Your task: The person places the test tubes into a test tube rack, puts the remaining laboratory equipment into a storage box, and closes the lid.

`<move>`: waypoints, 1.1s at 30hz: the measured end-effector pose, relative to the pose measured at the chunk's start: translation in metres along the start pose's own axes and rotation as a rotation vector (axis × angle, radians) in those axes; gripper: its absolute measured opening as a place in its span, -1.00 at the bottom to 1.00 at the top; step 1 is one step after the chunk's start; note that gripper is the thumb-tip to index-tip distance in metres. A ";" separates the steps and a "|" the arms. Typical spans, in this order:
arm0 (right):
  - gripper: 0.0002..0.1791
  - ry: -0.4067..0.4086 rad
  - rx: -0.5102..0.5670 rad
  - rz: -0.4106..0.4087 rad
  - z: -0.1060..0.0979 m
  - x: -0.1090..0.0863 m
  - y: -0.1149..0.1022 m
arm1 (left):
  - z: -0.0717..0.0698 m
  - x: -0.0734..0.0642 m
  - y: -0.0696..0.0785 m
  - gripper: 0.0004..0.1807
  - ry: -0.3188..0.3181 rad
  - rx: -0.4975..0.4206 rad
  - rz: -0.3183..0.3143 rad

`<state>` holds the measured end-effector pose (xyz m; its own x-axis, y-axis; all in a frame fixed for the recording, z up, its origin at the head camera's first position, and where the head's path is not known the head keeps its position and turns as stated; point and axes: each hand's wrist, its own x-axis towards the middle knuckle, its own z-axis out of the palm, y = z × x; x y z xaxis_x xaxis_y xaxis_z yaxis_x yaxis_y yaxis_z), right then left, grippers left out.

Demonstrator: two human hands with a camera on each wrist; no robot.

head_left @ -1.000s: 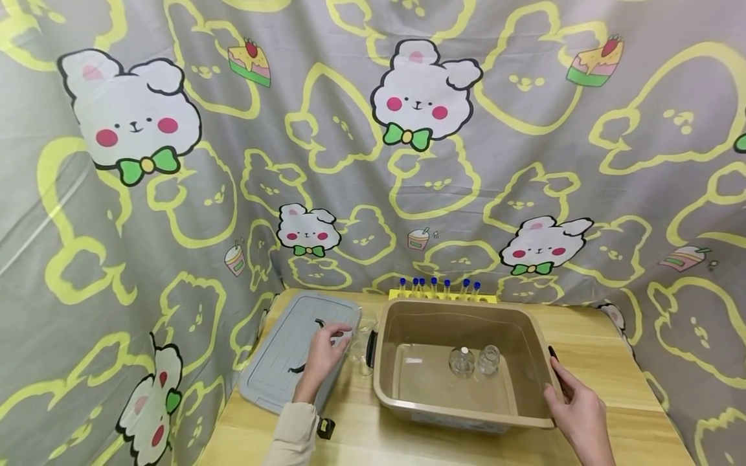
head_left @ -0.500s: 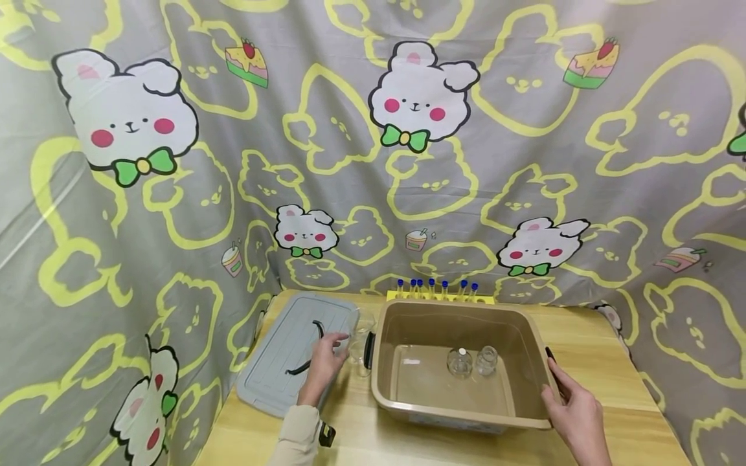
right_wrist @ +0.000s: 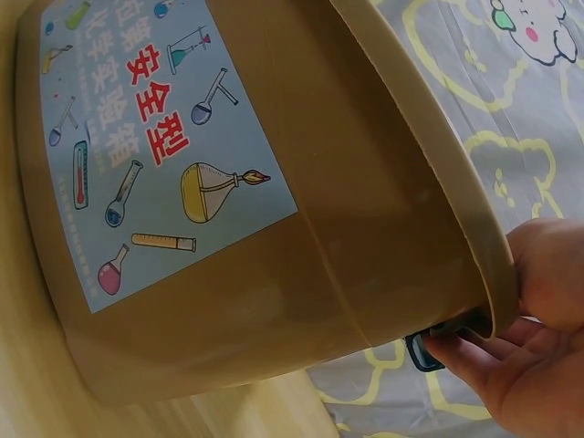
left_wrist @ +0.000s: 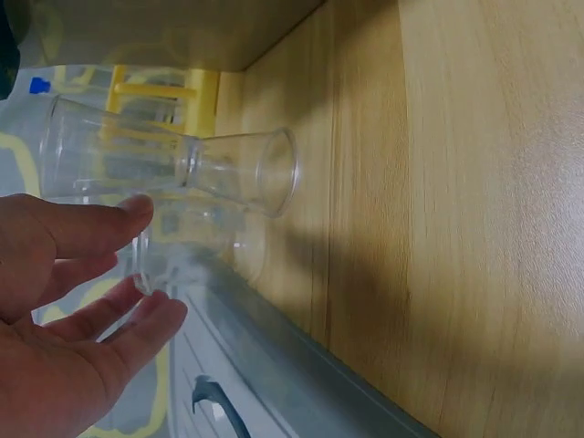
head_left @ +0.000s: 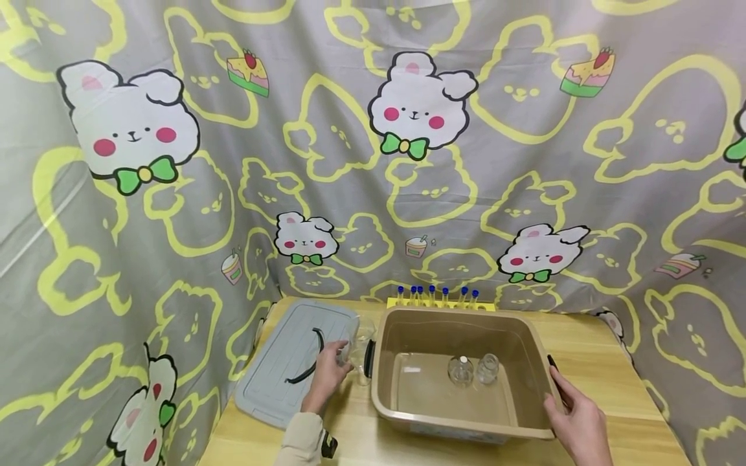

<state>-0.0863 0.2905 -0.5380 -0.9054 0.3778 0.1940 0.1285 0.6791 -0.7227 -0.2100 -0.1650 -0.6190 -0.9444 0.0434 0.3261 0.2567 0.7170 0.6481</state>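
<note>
My left hand point(head_left: 327, 378) reaches beside clear, waisted cups standing between the grey lid and the brown bin. In the left wrist view one hourglass-shaped cup point(left_wrist: 233, 164) stands upright on the table, and a second clear cup point(left_wrist: 196, 242) is between my spread thumb and fingers; whether they touch it I cannot tell. My right hand point(head_left: 577, 417) grips the right rim of the brown plastic bin point(head_left: 454, 422), fingers curled beneath it by a black latch point(right_wrist: 424, 351). Inside the bin lie a small round glass vessel with a white top point(head_left: 461, 371) and a clear glass jar point(head_left: 487, 369).
The blue-grey lid point(head_left: 280, 375) with a black handle point(head_left: 303, 372) lies at the left. Blue-capped test tubes stand in a yellow rack point(head_left: 441, 301) behind the bin. Patterned curtains point(head_left: 431, 194) border the wooden table point(head_left: 623, 401) at the back and sides.
My left hand has moved slightly right, from over the lid towards the clear cups. My right hand keeps its hold on the bin's rim; the view has tilted a little.
</note>
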 end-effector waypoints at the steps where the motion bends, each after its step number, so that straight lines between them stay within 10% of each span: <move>1: -0.46 -0.007 -0.008 0.012 -0.001 0.000 0.000 | 0.002 0.000 0.000 -0.43 0.005 0.010 0.009; 13: -0.44 -0.028 -0.036 -0.007 -0.004 -0.001 0.002 | 0.012 0.001 -0.003 -0.48 0.069 0.055 0.049; 33: -0.43 -0.067 -0.024 0.050 -0.001 0.001 -0.001 | -0.007 0.004 0.001 -0.48 -0.033 0.012 -0.036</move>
<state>-0.0870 0.2908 -0.5359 -0.9224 0.3694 0.1128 0.1832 0.6755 -0.7142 -0.2122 -0.1691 -0.6125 -0.9592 0.0399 0.2801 0.2201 0.7269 0.6505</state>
